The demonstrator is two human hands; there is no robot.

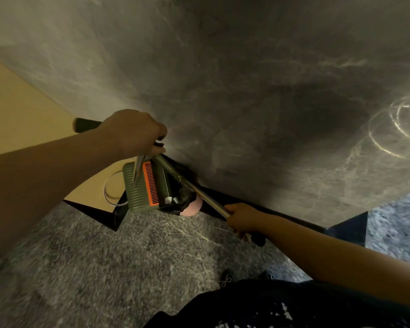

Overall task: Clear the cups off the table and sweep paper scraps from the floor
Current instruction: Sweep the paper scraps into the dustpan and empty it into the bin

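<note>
My left hand (130,133) grips the dark handle (85,125) of a green dustpan (137,188) with an orange comb strip (149,183). The pan hangs tilted over a pink bin (192,207) lined with a black bag (184,197). A few white paper scraps (169,200) show at the pan's lower edge, above the bag. My right hand (242,218) holds a metal broom pole (199,192) that runs up to my left hand. The broom's head is hidden.
A grey marble wall (246,79) with a black skirting (282,216) stands right behind the bin. On a beige surface (17,110) at the left lies a clear round rim (108,192). Grey stone floor (104,268) stretches below, near my dark clothing (294,304).
</note>
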